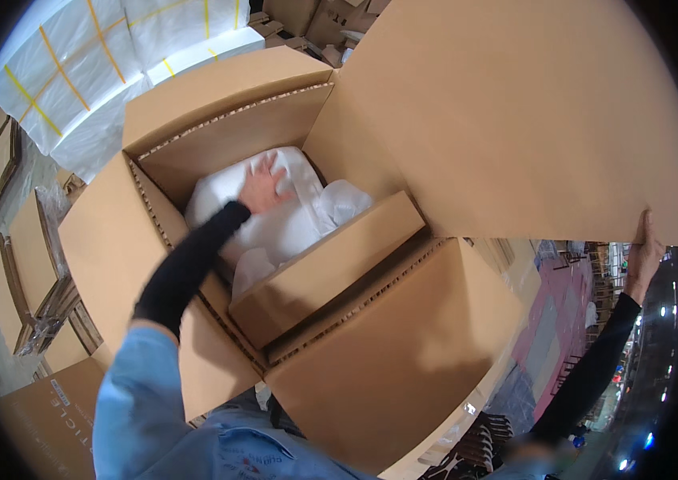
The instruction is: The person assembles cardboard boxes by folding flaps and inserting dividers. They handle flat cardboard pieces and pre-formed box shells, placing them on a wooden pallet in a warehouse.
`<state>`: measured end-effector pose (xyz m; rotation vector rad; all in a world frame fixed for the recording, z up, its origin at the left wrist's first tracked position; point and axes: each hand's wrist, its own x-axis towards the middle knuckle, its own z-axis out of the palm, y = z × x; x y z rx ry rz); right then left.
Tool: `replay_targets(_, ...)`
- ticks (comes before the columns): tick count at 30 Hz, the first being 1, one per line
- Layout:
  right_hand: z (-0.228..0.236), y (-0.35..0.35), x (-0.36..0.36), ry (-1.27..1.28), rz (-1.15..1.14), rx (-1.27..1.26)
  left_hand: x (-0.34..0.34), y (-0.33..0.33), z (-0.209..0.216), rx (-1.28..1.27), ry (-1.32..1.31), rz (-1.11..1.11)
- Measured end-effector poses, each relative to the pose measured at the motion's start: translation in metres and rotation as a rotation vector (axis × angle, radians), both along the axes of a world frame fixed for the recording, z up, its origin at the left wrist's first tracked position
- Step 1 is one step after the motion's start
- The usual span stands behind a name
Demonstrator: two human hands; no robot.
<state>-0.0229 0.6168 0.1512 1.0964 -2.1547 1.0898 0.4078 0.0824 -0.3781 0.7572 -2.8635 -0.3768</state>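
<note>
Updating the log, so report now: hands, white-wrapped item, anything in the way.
Left hand spread on white-wrapped item, inside open corrugated carton. Right hand gripping edge of large cardboard panel. Cardboard insert along item's near side.

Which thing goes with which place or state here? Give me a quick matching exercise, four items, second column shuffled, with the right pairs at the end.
Column one
1. Left hand
2. Right hand
3. White wrapped item
4. Plastic-covered stack

Column two
A. Grips the edge of the large cardboard panel
B. Upper left of the view, banded in orange and yellow
C. Inside the open cardboard box
D. Spread open over white wrapping

Right pairs: 1-D, 2-A, 3-C, 4-B
</note>
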Motion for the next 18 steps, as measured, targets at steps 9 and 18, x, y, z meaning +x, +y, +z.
replay_targets(9,-0.024,-0.084,0.053,-0.176,0.155,-0.007,-0.032,-0.136,0.022,-0.576,-0.717,0.007)
replay_targets(18,-0.386,-0.127,0.069,-0.535,0.092,0.056,-0.038,-0.117,0.036,-0.278,-0.306,-0.017)
